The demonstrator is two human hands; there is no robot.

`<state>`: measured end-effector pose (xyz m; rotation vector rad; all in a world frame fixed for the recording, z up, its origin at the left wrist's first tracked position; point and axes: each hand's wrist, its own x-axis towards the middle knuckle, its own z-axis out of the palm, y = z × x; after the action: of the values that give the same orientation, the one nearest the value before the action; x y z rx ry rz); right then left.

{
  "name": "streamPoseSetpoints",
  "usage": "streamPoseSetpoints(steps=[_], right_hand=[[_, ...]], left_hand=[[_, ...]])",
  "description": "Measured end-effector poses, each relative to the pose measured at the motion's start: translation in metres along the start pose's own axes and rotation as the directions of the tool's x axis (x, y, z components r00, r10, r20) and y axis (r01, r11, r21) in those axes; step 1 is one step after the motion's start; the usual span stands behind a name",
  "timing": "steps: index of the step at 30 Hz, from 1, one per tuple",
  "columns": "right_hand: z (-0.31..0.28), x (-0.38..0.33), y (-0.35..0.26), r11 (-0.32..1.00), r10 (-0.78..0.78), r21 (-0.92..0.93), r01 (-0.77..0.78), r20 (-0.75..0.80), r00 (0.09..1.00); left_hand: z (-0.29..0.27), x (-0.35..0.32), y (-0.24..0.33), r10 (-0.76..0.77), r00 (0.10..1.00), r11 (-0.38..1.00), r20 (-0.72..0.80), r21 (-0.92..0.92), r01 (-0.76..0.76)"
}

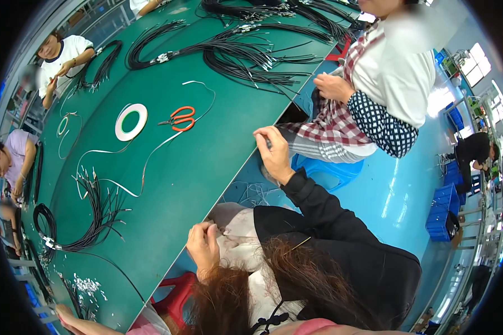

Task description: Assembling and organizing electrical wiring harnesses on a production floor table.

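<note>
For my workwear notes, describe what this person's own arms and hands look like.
Both the left hand and the right hand are ungloved. The right arm wears a long, loose, plain black sleeve reaching the wrist. Long brown hair covers the left forearm, so any sleeve there cannot be made out.

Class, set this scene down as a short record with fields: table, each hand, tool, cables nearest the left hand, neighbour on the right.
Table: green
Left hand: at the near edge, fingers curled, nothing visibly held
Right hand: farther along that edge, fingers curled; contents unclear
Tool: orange-handled scissors, beside a white roll
Cables: black bundle, curved
Neighbour: person in a checked apron, near a blue stool
</note>
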<state>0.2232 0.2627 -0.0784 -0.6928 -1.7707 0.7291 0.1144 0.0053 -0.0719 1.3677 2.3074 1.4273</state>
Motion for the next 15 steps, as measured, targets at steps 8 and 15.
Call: streamPoseSetpoints(steps=[8,15], right_hand=[[-0.024,-0.031,0.05,0.849,0.415,0.366,-0.38,-0.017,0.91],[-0.023,-0.034,0.05,0.829,0.452,0.378,-0.412,-0.021,0.892]], left_hand=[[0.006,-0.023,-0.029,0.003,0.996,0.998,0.087,-0.069,0.003],[0.014,-0.028,-0.049,-0.073,0.982,0.979,0.175,-0.175,0.104]])
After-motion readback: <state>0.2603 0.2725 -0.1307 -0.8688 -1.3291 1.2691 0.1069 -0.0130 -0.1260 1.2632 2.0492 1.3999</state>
